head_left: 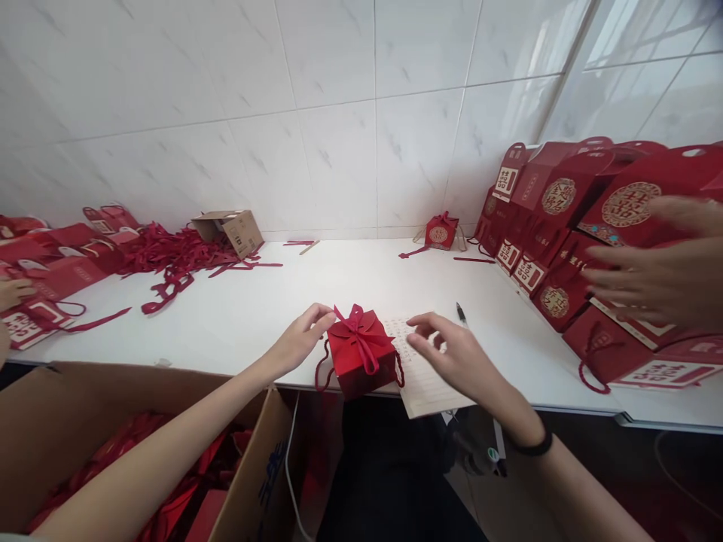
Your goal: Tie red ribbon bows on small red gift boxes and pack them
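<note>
A small red gift box (368, 370) stands at the table's front edge, with twisted red cord handles hanging at its sides. On its top is a red ribbon (361, 339) tied in a bow. My left hand (305, 335) is at the box's left, thumb and forefinger slightly apart beside a ribbon end; whether they touch it is hard to tell. To the right, my right hand (446, 350) hovers over a sheet of handwritten paper (423, 384), its fingers curved and apart, holding nothing. A black pen (461, 312) lies just beyond that hand.
Stacked red boxes (556, 226) fill the right side, where another person's hand (660, 263) reaches in. A finished-looking small box (440, 232) sits by the wall. Loose ribbons (163, 252) and a small carton (240, 232) are back left. A large cardboard box (265, 444) stands front left.
</note>
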Motion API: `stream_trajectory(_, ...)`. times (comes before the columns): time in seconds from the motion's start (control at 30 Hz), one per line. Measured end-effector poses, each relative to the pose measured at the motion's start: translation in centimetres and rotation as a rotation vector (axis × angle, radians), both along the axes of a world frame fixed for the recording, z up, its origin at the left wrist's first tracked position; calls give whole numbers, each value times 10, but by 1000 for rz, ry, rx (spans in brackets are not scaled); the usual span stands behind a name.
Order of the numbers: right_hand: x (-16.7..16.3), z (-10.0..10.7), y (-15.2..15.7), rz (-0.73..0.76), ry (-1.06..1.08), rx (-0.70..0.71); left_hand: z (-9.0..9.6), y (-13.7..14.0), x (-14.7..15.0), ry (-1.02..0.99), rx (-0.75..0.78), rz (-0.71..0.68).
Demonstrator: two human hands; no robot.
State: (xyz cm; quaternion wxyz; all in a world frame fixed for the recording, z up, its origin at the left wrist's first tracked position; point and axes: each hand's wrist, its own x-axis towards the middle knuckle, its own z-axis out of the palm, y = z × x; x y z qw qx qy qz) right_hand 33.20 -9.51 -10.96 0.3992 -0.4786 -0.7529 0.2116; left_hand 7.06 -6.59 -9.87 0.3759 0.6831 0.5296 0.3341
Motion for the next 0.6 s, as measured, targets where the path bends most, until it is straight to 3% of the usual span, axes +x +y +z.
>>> stream_trajectory(0.13,-35,-1,-5,19,39,-36,-1,6,14,-22,-73,-28)
stream_trajectory(0.27,-46,-11,-4,23,151,-32,-7,-10,13,-83,-74,-59)
stream_trajectory(0.43,-47,-13,-8,-35,323,-152,-11,-31,10,-184,-76,63)
stream_trajectory(0.6,-50,-14,-8,-33,451,-237,-16,-44,19,-520,-172,185)
